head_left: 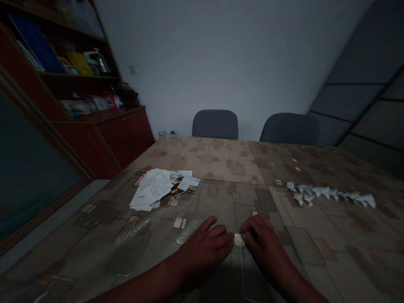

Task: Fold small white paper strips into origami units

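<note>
Cabinet (126, 134) at far L, w/ blue folder (37, 42), yellow item (80, 63) & other bits on its shelves. Low ctr., person's L hand (210, 242) & R hand (263, 237) sit close together, fingers bent, small white piece (239, 240) btwn them: R thumb & index pinch its edge; L fingertips touch opp. side, can't tell if clamped. Desk (195, 158) has patterned cover; papers (154, 187) L, row of folded pieces (328, 193) R. Dim rm., 2 grey chairs (215, 124) behind.

The held piece (239, 240) looks like matt paper, the cabinet (126, 136) like slightly glossy wood.
</note>
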A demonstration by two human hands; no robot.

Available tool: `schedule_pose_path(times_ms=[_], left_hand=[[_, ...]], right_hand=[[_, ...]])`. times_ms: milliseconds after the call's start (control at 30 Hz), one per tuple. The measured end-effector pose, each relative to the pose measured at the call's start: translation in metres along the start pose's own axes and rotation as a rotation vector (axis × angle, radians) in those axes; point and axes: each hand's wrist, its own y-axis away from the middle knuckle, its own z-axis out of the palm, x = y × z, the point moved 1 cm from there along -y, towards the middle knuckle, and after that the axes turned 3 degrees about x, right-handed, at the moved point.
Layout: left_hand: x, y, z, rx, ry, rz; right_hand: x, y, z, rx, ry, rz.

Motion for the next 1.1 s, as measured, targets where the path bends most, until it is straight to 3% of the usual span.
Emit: schedule_pose_path(times_ms=[400,733,1100], left_hand=[[0.000,0.001,-0.001,-0.012,0.017,-0.024],[-0.003,-0.010,0.006,0.094,0.125,-0.135],[-0.006,-0.017,0.013,0.202,-0.004,-0.094]], right_hand=[[0.010,-0.001,-0.005,-0.029,-0.058,-0.020],[-0.003,0.003,-0.020,-0.210,0.002,-0.221],[-0.003,0.000,-0.013,-0.133,0.014,-0.251]])
